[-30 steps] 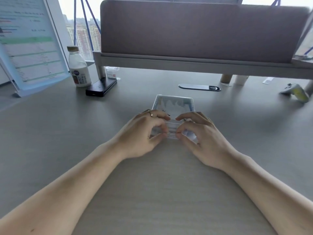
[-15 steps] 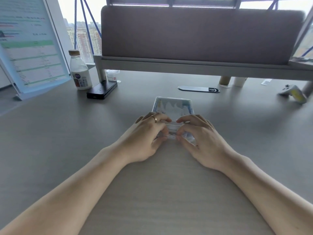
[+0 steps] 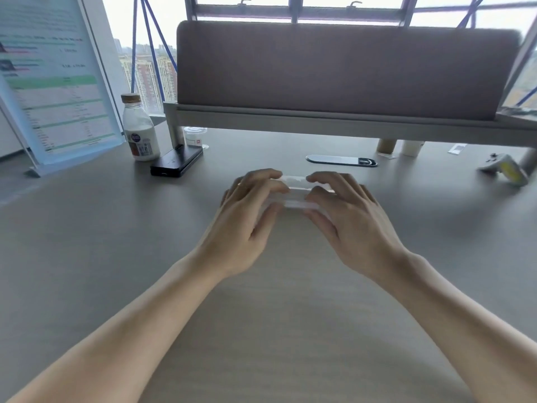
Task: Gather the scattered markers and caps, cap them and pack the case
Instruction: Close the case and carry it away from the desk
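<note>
Gripping the clear case (image 3: pixel 293 187) from both ends: left hand (image 3: pixel 247 216) and right hand (image 3: pixel 351 219) each have fingers curled over the top and a thumb on the near edge. The case sits mid-desk (image 3: pixel 116 242), blurred, contents unreadable. A milk bottle (image 3: pixel 139 132) and a black box (image 3: pixel 177 162) stand far left, well apart.

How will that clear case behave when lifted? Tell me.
Likely stiff: the clear case keeps straight edges between the left hand and right hand. Probably light and slippery: thin glossy plastic. Flat, so unlikely to roll.
</note>
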Demonstrator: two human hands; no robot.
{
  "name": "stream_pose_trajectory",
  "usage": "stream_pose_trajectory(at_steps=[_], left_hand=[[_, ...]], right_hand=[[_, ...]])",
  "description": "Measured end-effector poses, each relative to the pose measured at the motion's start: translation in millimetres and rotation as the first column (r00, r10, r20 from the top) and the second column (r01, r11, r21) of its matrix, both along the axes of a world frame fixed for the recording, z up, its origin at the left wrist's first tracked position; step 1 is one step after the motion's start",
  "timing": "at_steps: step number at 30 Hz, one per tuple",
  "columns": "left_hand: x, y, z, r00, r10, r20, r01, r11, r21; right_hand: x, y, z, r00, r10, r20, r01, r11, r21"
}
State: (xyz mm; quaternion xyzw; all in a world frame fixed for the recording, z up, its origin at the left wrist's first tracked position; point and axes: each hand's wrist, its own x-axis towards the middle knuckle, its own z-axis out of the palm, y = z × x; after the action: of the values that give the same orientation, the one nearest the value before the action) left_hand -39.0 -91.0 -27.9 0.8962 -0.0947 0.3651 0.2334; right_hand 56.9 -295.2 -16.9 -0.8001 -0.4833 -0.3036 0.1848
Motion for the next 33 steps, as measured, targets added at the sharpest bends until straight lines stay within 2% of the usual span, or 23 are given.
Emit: stream_pose_trajectory(at_steps=[3, 9, 25, 33], left_hand=[[-2, 4, -1, 1.0, -0.019, -0.008, 0.017, 0.989, -0.149], [-3, 7, -5, 0.991, -0.093, -0.095, 0.073, 0.978, -0.193], [-5, 8, -8, 0.996, -0.077, -0.036, 0.078, 0.997, 0.026], [-7, -3, -4, 0.997, -0.064, -0.05, 0.065, 0.998, 0.007]], right_hand=[[1, 0, -5, 1.0, 0.001, -0.004, -0.001, 1.0, 0.025], [-1, -5, -17, 0.999, 0.038, -0.008, -0.037, 0.996, 0.079], [1, -10, -16, 0.994, 0.105, -0.041, -0.102, 0.992, 0.071], [-6, -8, -15, 0.994, 0.107, -0.025, -0.105, 0.991, 0.089]])
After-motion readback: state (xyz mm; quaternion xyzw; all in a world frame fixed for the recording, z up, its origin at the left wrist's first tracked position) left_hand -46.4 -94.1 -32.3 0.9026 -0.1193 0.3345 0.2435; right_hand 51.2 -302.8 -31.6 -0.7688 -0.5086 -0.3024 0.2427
